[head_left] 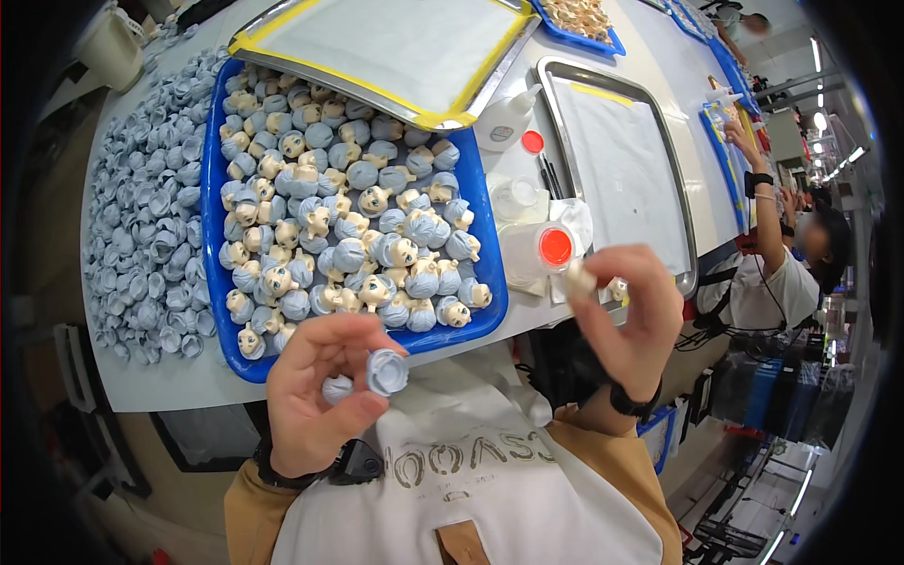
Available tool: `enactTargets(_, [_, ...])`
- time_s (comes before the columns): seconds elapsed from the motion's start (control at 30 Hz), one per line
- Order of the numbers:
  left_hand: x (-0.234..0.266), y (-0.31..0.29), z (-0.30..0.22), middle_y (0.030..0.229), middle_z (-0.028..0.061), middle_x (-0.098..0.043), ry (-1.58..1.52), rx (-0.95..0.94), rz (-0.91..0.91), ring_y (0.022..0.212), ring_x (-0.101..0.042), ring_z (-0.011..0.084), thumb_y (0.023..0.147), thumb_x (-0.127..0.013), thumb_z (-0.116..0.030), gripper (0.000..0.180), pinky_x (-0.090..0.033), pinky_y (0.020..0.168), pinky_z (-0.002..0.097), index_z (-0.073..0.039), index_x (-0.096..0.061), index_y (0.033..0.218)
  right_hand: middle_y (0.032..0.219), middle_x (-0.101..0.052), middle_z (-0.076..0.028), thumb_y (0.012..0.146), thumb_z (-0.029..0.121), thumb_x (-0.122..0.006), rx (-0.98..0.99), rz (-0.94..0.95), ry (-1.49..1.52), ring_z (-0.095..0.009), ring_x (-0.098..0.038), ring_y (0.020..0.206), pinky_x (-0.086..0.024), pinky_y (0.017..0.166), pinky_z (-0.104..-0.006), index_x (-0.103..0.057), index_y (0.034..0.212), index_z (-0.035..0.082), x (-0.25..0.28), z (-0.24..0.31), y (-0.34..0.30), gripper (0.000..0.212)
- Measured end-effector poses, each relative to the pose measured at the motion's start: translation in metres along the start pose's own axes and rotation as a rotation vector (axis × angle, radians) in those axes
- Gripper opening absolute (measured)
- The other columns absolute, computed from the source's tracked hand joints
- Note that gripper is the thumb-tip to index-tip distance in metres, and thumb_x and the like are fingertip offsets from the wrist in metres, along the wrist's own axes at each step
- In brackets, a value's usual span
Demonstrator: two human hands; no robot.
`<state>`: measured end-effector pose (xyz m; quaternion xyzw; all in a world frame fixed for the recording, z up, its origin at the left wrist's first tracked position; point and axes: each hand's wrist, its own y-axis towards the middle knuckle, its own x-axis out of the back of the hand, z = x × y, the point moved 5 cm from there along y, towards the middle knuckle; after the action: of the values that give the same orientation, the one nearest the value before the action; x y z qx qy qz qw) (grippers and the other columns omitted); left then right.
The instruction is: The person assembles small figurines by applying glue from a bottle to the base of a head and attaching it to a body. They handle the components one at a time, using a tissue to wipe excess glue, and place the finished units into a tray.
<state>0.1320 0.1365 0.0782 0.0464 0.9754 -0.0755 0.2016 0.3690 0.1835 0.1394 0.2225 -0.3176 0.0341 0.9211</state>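
My left hand (325, 391) is closed around a blue-grey doll hair piece (386, 373), its hollow side facing up. A second blue-grey piece (336, 388) sits deeper in the same fingers. My right hand (638, 315) pinches a small cream piece (580, 279), blurred, beside a clear jar with a red-centred lid (556, 247). Just past the right fingers, a small doll head (617, 289) is partly visible. Beyond my left hand stands a blue tray (215, 202) heaped with doll heads (375, 290) that have blue-grey hair and painted eyes.
Loose hair pieces (151, 217) cover the table's left side. A metal tray with yellow-taped edges (452, 121) overlaps the blue tray's far end. To the right are a white squeeze bottle (508, 118), black pens (550, 175) and a paper-lined metal tray (692, 264). Another person (777, 264) works at far right.
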Motion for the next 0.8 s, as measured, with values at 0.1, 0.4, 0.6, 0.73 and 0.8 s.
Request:
enactTargets(0.1, [-0.001,0.003,0.003,0.103,0.0116,-0.061,0.097,-0.044,0.148,0.070,-0.048,0.0069,0.073,-0.071,-0.007,0.035,-0.041,0.065,0.0213,0.000,-0.056,0.104,0.078,-0.062,-0.012,0.061,0.000,-0.073,0.262,0.161,0.387,-0.018,-0.058,0.067,-0.044,0.059,-0.0261,-0.060,0.091,-0.004,-0.025,0.027,-0.006,0.033])
enactTargets(0.4, [-0.003,-0.001,0.003,0.099,0.0108,-0.062,0.135,-0.086,0.213,0.066,-0.048,0.0060,0.073,-0.074,-0.005,0.033,-0.041,0.063,0.0214,0.001,-0.058,0.101,0.081,-0.060,-0.009,0.067,0.009,-0.075,0.319,0.335,0.368,-0.021,-0.058,0.065,-0.045,0.054,-0.0293,-0.062,0.097,-0.002,-0.064,0.045,-0.009,0.034])
enactTargets(0.6, [-0.004,-0.005,0.008,0.092,0.0094,-0.063,-0.037,0.020,0.095,0.067,-0.050,0.0060,0.077,-0.072,-0.009,0.031,-0.041,0.061,0.0201,0.002,-0.055,0.101,0.077,-0.053,-0.004,0.067,0.025,-0.072,0.453,0.220,0.116,-0.018,-0.051,0.061,-0.039,0.050,-0.0284,-0.061,0.093,-0.001,-0.071,0.056,-0.010,0.038])
enactTargets(0.73, [-0.007,-0.008,0.008,0.085,0.0080,-0.060,-0.090,0.138,0.040,0.070,-0.053,0.0074,0.083,-0.067,-0.020,0.040,-0.042,0.063,0.0208,0.002,-0.047,0.110,0.073,-0.049,-0.003,0.065,0.029,-0.070,0.471,0.160,-0.037,-0.018,-0.048,0.059,-0.034,0.049,-0.0280,-0.060,0.086,0.001,-0.082,0.058,-0.014,0.037])
enactTargets(0.8, [0.011,-0.011,0.007,0.086,0.0087,-0.058,0.085,0.047,0.058,0.068,-0.052,0.0086,0.084,-0.062,-0.018,0.039,-0.043,0.062,0.0217,0.001,-0.044,0.112,0.072,-0.048,-0.003,0.064,0.029,-0.070,0.461,0.164,-0.071,-0.018,-0.047,0.059,-0.032,0.049,-0.0286,-0.059,0.083,0.002,-0.086,0.058,-0.012,0.035])
